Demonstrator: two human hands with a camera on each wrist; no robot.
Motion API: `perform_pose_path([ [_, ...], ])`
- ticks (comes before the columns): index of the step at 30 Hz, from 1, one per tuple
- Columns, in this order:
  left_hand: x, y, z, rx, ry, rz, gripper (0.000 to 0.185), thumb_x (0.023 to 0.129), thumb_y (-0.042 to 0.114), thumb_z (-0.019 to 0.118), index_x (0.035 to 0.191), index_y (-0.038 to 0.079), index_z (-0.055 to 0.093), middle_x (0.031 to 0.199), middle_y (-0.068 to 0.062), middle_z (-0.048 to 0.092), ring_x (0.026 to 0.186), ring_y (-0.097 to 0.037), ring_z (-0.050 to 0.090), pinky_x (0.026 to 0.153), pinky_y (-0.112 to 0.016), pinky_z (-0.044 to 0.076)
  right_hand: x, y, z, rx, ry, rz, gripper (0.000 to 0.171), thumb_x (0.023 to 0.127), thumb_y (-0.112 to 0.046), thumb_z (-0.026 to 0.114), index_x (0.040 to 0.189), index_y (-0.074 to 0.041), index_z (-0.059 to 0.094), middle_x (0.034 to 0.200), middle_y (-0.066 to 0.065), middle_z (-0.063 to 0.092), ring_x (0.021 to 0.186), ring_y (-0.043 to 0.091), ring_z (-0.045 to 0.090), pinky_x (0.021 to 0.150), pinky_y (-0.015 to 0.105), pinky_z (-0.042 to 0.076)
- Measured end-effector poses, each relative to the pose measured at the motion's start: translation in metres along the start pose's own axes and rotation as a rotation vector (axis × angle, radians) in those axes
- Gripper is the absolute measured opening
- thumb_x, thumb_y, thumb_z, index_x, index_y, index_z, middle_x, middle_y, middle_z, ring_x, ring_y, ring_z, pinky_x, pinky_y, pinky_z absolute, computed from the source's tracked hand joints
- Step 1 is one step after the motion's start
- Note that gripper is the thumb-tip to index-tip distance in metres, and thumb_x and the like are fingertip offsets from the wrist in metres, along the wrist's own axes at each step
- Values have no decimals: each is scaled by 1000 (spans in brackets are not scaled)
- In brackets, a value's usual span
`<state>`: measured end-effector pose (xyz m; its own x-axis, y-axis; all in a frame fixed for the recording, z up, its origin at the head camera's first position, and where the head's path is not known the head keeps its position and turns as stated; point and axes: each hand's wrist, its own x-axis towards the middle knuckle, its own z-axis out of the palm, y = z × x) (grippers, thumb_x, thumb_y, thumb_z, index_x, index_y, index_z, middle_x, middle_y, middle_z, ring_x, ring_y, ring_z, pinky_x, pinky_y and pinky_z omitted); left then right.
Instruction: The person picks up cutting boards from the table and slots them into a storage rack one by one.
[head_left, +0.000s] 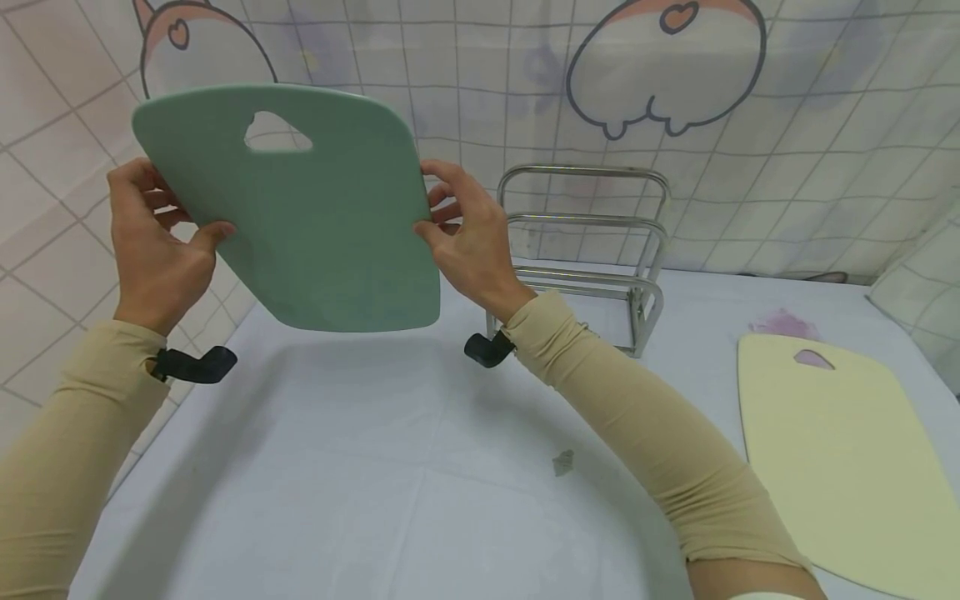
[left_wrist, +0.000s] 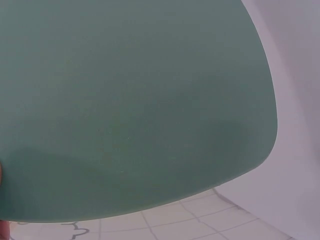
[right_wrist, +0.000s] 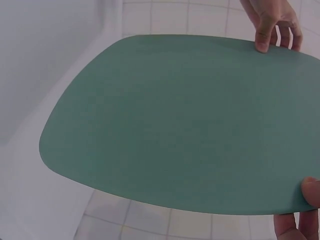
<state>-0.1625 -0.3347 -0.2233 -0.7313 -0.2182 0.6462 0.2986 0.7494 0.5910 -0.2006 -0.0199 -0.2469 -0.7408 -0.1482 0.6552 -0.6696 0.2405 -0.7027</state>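
I hold the green board (head_left: 300, 217) up over the table (head_left: 360, 483), long axis tilted, handle hole uppermost, left hand (head_left: 153, 246) pinching one long edge, right hand (head_left: 468, 233) the other, the rack (head_left: 592, 258) just beyond my right

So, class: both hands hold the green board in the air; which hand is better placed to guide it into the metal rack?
Probably the right hand: it grips the green board on the edge nearest the metal rack; the left hand holds the far edge.
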Motion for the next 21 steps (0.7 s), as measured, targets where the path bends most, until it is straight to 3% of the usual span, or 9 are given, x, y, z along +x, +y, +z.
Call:
perform_pose_path([
  [21, 4, 8, 4, 27, 8, 7, 69, 89, -2, 71, 144, 25, 41, 119, 30, 35, 109, 7, 45, 95, -12, 46, 5, 2, -6, -21, 16, -25, 54, 88, 5, 72, 138, -11, 58, 105, 15, 65, 86, 24, 71, 84, 30, 64],
])
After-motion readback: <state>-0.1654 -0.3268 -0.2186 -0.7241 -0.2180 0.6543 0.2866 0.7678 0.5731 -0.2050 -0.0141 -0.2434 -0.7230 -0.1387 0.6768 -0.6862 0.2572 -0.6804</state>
